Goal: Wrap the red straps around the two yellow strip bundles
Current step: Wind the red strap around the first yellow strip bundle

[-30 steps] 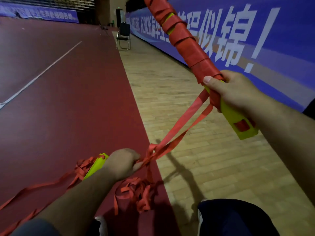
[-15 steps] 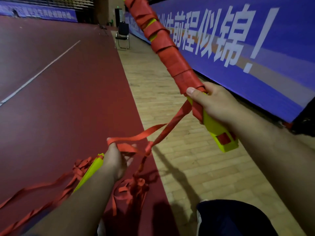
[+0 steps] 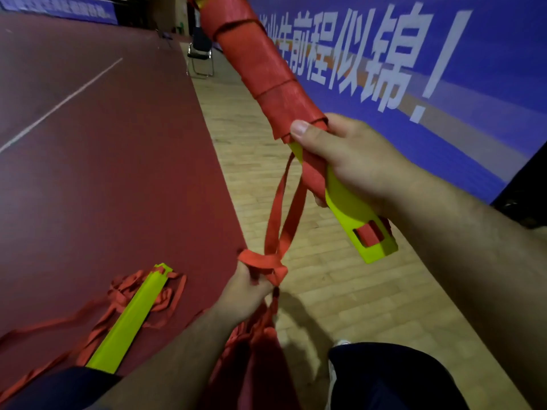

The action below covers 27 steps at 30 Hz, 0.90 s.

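Right hand (image 3: 349, 161) curled round strap-wound yellow strip bundle (image 3: 260, 63); left hand (image 3: 245, 294), below that bundle, pinches loose red strap (image 3: 275, 220) hanging from it. Second yellow bundle (image 3: 133, 315): on red floor (image 3: 88, 173), lower left of held bundle. Blue banner (image 3: 444, 99) behind it: "前程似锦!".

Behind the right hand (image 3: 349, 161) where it grips, a long blue banner (image 3: 461, 93) with big white Chinese characters and an exclamation mark runs along the wall. Below the grip lies a pale wooden plank floor (image 3: 355, 291), which meets a dark red court surface (image 3: 118, 179) to the grip's left. A white line (image 3: 59, 105) crosses that red surface farther left. Far beyond the grip, a black folding chair (image 3: 201, 51) stands on the wood just beside the red edge, and a second blue banner (image 3: 59, 7) hangs at the far end.
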Motion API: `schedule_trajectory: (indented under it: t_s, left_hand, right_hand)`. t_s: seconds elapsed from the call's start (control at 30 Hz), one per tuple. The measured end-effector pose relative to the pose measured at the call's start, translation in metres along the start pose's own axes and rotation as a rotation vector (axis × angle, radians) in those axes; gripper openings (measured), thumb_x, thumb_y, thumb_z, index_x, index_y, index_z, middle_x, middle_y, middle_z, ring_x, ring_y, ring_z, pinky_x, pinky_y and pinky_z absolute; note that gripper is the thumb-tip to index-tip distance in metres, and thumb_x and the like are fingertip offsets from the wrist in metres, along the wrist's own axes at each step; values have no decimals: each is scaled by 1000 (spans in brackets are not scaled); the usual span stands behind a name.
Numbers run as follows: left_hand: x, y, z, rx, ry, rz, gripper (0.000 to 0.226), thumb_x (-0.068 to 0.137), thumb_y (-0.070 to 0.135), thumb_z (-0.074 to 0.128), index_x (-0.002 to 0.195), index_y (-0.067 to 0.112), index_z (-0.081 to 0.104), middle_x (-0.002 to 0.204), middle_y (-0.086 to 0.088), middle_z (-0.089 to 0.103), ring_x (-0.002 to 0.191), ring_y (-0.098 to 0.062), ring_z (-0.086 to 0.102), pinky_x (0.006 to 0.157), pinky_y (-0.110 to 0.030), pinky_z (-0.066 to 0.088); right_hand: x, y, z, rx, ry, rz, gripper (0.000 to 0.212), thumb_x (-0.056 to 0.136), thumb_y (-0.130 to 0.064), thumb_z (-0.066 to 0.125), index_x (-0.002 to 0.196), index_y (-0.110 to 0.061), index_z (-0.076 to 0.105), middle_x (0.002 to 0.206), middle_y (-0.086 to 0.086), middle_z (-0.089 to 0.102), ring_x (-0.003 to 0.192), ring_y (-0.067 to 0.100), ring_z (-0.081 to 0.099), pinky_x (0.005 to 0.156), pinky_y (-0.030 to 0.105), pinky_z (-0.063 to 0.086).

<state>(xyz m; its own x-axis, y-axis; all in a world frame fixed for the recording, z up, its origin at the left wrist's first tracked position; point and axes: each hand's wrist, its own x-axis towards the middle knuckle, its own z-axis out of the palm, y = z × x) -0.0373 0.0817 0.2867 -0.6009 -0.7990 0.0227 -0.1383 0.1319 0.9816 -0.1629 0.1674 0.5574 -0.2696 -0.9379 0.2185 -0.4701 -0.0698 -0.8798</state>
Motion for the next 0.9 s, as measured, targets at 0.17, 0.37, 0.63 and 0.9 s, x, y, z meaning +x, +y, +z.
schedule_trajectory:
  t_s: [0.17,0.37,0.63,0.9]
  left_hand:
    - [6,3,18,-259,-78,-165,18,103,33,51,98,16,47,72,-3,63,66,-17,63,73,-39,49]
    - [59,105,-38,-53,271,24,16,104,28,47,99,16,57,69,0,55,58,-11,53,53,-22,45]
    - [80,290,-89,-274,561,242,34,102,30,40,70,19,43,62,2,42,53,-14,41,60,-26,39]
    - [49,119,-87,135,289,-102,61,101,60,36,73,13,65,64,-7,58,58,-21,51,53,-27,37]
  right_hand:
    - [3,-12,-13,-16,-7,-20,16,95,-44,64,96,-28,67,61,-6,64,51,17,63,50,33,53]
    - [8,-7,-26,-60,70,-1,16,93,-46,66,95,-29,66,65,-6,64,54,17,64,54,38,56]
    - [13,-17,-38,113,236,-117,18,96,-46,63,97,-28,63,75,7,59,54,25,61,50,38,53]
    - [6,15,-39,-25,199,-38,21,91,-54,65,91,-34,69,64,-5,64,55,19,63,59,42,54]
